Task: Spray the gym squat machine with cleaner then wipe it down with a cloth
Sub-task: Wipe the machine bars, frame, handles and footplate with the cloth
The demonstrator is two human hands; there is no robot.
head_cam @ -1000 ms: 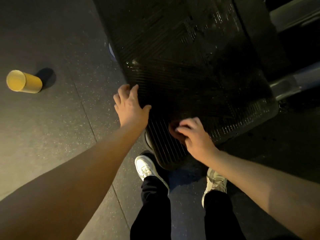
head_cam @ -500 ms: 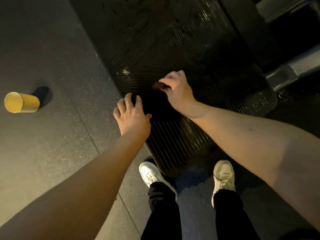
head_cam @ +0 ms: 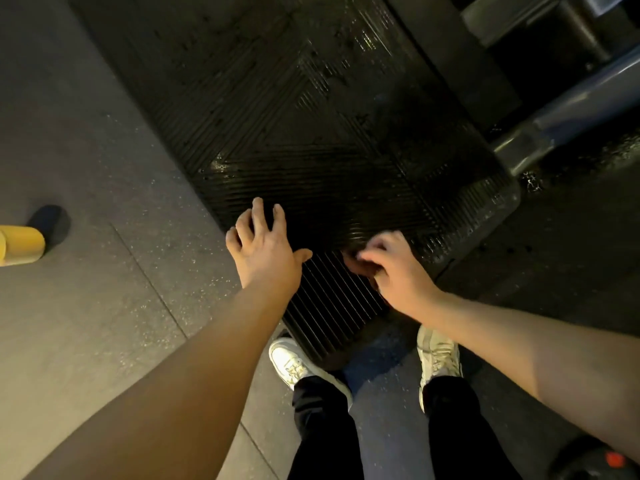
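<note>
Wiping step under way. Right hand (head_cam: 398,271) grips a dark cloth (head_cam: 358,266) on the squat machine's ribbed footplate (head_cam: 311,150), lower centre. Left hand (head_cam: 266,252) lies splayed at the plate's left edge. Next stroke, by judgement, should run up-frame over the wet ribs.

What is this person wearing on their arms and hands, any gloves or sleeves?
No gloves, rings or watch show on the left hand or right hand. The left forearm and right forearm are bare, no sleeve in view. Below: black trousers, white trainers.
</note>
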